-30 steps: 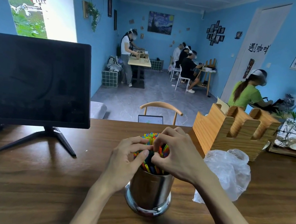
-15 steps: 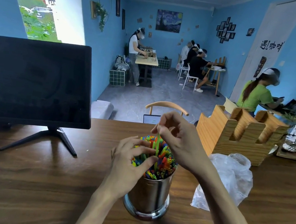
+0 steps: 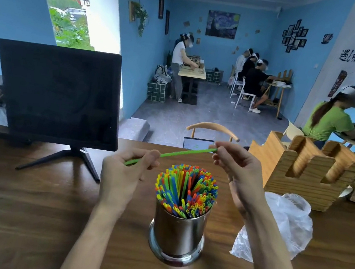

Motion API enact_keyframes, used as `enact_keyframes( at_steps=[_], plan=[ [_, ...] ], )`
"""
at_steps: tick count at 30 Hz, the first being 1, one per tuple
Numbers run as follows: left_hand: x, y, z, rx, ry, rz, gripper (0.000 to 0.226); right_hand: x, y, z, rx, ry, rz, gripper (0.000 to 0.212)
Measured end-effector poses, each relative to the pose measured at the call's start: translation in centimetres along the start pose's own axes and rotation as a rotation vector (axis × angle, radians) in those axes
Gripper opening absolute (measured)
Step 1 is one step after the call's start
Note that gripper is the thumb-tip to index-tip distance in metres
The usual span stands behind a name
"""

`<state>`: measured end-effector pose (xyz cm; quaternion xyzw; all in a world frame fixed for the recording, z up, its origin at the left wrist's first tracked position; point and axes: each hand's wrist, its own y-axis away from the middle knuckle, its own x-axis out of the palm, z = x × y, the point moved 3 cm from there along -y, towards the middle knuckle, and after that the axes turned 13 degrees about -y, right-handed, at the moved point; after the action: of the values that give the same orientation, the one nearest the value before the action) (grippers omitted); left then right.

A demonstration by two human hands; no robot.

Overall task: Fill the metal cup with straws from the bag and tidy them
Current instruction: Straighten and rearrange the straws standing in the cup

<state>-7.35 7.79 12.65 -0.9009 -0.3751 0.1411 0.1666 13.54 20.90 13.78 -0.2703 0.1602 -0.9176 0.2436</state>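
A shiny metal cup (image 3: pixel 177 233) stands on the wooden table (image 3: pixel 21 214), packed with several upright coloured straws (image 3: pixel 186 188). Above and behind the cup, a single green straw (image 3: pixel 183 153) lies nearly level, tilted up to the right. My left hand (image 3: pixel 126 172) pinches its left end. My right hand (image 3: pixel 237 166) pinches its right end between thumb and fingertips. A crumpled clear plastic bag (image 3: pixel 283 221) lies on the table to the right of the cup, beside my right forearm.
A dark monitor (image 3: pixel 56 93) on a black stand is at the back left. A wooden holder (image 3: pixel 306 172) sits at the back right. A chair back (image 3: pixel 213 129) shows behind the table's far edge. Several people work at tables farther back.
My right hand pulled one green straw up out of the cup. Both hands left the bundle, and now each holds one end of that straw above the cup.
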Motion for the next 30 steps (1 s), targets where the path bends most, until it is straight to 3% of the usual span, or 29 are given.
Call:
enact_keyframes(
  at_steps=[5,8,11,14,21,25,30],
  plan=[
    [-0.8,-0.8,-1.5,-0.081,0.197,-0.100,0.024,-0.7,1.3,-1.8,0.161,0.114,0.057,0.015],
    [-0.2,-1.3,-2.5,-0.061,0.259,-0.145,0.008,-0.1,1.6,-1.5,0.138,0.305,0.194,0.013],
    [0.8,-1.5,-3.8,0.060,0.266,-0.146,0.031,1.0,1.8,-1.3,0.107,0.592,0.390,0.011],
    [2.1,-1.2,-4.1,0.236,0.157,-0.066,0.047,1.8,2.0,-1.0,0.072,0.759,0.476,0.009],
    [3.9,1.0,1.1,0.249,-0.220,0.201,0.043,0.9,2.3,-1.2,0.018,0.724,0.345,0.017],
    [4.1,2.0,2.7,0.289,-0.403,0.204,0.019,0.5,2.6,-1.6,-0.038,0.720,0.309,0.023],
    [3.5,1.7,3.1,0.345,-0.572,0.146,0.016,0.5,2.9,-2.1,-0.029,0.774,0.313,0.026]
  ],
)
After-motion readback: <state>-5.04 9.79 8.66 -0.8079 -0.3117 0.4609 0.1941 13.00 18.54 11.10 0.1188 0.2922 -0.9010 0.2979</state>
